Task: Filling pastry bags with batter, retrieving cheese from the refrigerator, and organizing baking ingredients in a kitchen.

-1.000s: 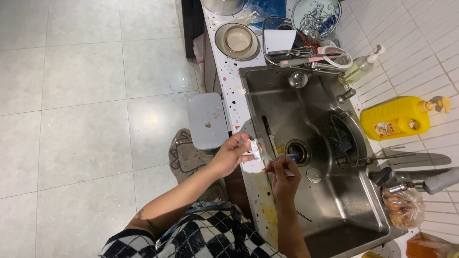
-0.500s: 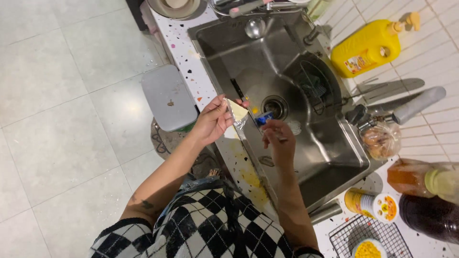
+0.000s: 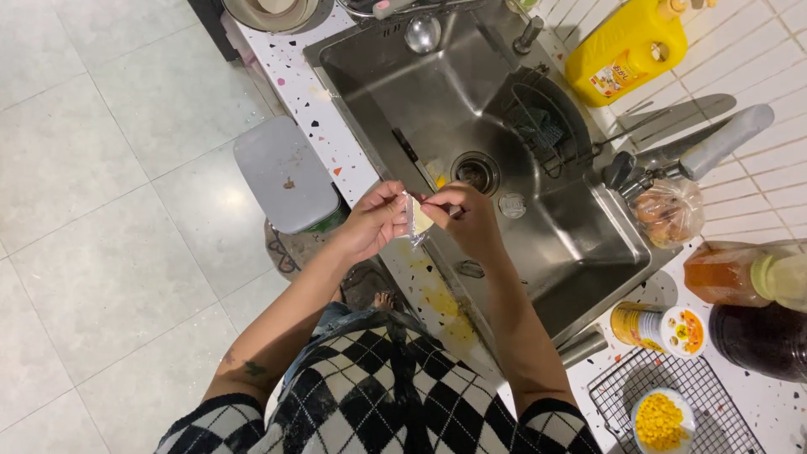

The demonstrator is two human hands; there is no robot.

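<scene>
Left hand [image 3: 376, 220]: fingers curled, thumb and fingertips pinched on the left edge of a small clear plastic packet [image 3: 418, 219] with pale yellow contents. Right hand [image 3: 465, 220]: likewise closed in a pinch on the packet's upper right edge, remaining fingers folded under. Packet: held between both hands, upright on edge, above the front rim of the steel sink [image 3: 588, 244] and the speckled white countertop [image 3: 303, 92]; whether it is already torn cannot be told. Sink: drain [image 3: 477, 172] near the centre of the basin, a yellow scrap just beside it to the left, a small round stopper [image 3: 511, 204] to its right, a dark wire basket [image 3: 542, 126] against the far wall. Countertop behind the sink: yellow plastic jug [image 3: 626, 52] lying against the tiled wall, a knife [image 3: 698, 147] with a pale handle, a bag of brown food [image 3: 668, 210]. Countertop right of the sink: bottle of amber liquid [image 3: 740, 273], dark bowl [image 3: 761, 336], opened tin [image 3: 651, 326] with its lid beside it, black wire rack [image 3: 714, 429] carrying a small cup of corn kernels [image 3: 660, 420]. Yellow smears on the counter edge below the hands. Floor: pale tiles, a grey lidded bin [image 3: 284, 172] just left of the counter
</scene>
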